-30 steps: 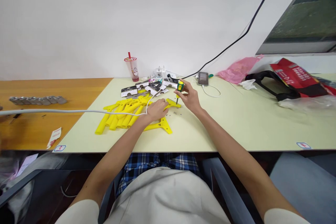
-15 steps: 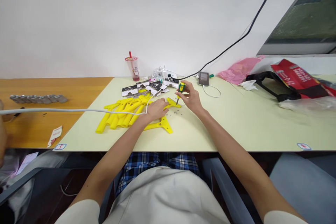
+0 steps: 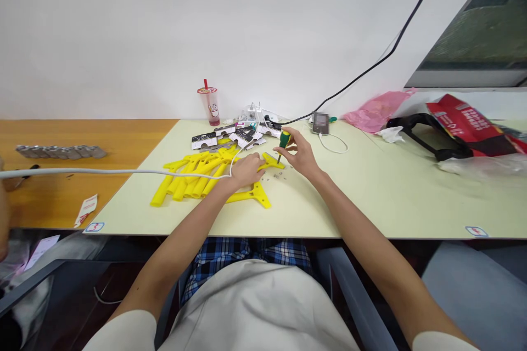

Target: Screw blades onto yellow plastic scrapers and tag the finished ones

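The right hand angled inward, fingers gripping a screwdriver, its tip below them at a yellow scraper. The left hand, palm down, curled its fingers over the scraper.

A green-and-yellow screwdriver stands slightly tilted, its tip at the flared head of a yellow scraper on the worktop.

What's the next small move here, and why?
Probably a small turn of the screwdriver with the right hand: its tip points down at the head of the yellow handle, which the left hand holds.
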Motion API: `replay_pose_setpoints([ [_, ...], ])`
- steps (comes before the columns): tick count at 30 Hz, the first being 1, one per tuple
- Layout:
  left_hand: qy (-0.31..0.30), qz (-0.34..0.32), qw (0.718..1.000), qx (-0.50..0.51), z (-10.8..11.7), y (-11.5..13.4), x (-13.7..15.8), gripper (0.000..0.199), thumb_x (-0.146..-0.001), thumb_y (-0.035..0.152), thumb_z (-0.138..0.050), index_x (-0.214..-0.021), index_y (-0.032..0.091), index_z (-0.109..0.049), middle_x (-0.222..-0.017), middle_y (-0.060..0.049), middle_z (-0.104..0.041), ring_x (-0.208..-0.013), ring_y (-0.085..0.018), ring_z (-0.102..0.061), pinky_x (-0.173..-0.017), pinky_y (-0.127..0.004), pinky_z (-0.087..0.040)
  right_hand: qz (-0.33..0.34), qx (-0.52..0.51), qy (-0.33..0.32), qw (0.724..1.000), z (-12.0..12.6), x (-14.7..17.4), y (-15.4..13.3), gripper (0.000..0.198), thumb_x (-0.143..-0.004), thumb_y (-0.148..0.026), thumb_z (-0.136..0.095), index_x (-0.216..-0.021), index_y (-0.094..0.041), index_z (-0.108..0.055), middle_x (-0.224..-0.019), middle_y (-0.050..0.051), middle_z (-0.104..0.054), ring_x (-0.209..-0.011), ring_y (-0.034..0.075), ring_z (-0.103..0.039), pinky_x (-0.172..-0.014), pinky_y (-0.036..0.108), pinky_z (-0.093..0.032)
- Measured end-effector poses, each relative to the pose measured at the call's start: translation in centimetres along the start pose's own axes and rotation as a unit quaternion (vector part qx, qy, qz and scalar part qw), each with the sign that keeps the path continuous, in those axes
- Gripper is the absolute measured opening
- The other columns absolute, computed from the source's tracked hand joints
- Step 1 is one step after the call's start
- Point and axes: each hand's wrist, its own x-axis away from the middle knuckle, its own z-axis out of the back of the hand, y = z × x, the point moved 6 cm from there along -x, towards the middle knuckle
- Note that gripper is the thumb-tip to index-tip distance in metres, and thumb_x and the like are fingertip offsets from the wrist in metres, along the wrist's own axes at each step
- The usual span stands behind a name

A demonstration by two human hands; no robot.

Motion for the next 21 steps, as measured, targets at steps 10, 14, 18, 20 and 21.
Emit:
replay_pose_setpoints([
  [10, 0.003, 0.0, 1.0, 0.003, -0.1, 0.0, -0.1, 0.035, -0.107, 0.031, -0.056, -0.135, 0.025, -0.077, -0.138, -0.01, -0.071, -0.127, -0.029, -0.07, -0.098, -0.037, -0.058, -0.028, 0.0, 0.001, 1.0, 0.2, 0.0, 0.7, 0.075, -0.093, -0.076, -0.077, -0.15, -0.032, -0.056, -0.111, 0.008, -0.072, -0.086, 0.025, -0.073, -0.075, 0.044, -0.074],
  [14, 0.007, -0.008, 1.0, 0.007, -0.3, -0.1, -0.2, 0.035, -0.107, 0.031, -0.056, -0.134, 0.024, -0.077, -0.135, -0.011, -0.071, -0.125, -0.029, -0.071, -0.097, -0.038, -0.058, -0.004, -0.01, -0.02, 1.0, 0.3, 0.2, -0.3, 0.059, -0.105, -0.067, -0.065, -0.153, -0.033, -0.056, -0.132, 0.012, -0.069, -0.107, 0.027, -0.074, -0.087, 0.045, -0.073],
  [18, 0.012, -0.017, 1.0, 0.014, -0.6, -0.3, -0.3, 0.035, -0.107, 0.031, -0.057, -0.134, 0.023, -0.078, -0.132, -0.012, -0.07, -0.123, -0.029, -0.07, -0.098, -0.037, -0.058, -0.029, -0.078, -0.07, 0.994, -0.3, 0.1, -0.3, 0.062, -0.108, -0.064, -0.063, -0.16, -0.034, -0.047, -0.116, 0.008, -0.077, -0.101, 0.027, -0.08, -0.095, 0.049, -0.072],
  [20, 0.015, -0.024, 0.999, 0.019, -0.7, -0.4, -0.4, 0.035, -0.107, 0.031, -0.056, -0.134, 0.023, -0.078, -0.13, -0.012, -0.07, -0.122, -0.028, -0.07, -0.099, -0.037, -0.058, -0.043, -0.057, -0.06, 0.996, -0.2, -0.1, 0.1, 0.07, -0.101, -0.071, -0.07, -0.157, -0.033, -0.052, -0.104, 0.005, -0.077, -0.09, 0.027, -0.079, -0.086, 0.048, -0.073],
  [21, 0.016, -0.029, 0.999, 0.022, -0.8, -0.4, -0.5, 0.036, -0.107, 0.031, -0.056, -0.135, 0.023, -0.078, -0.13, -0.012, -0.07, -0.122, -0.028, -0.071, -0.099, -0.037, -0.058, -0.045, -0.04, -0.051, 0.997, -0.1, -0.1, 0.2, 0.073, -0.098, -0.074, -0.072, -0.155, -0.033, -0.054, -0.101, 0.005, -0.076, -0.087, 0.027, -0.078, -0.081, 0.047, -0.073],
])
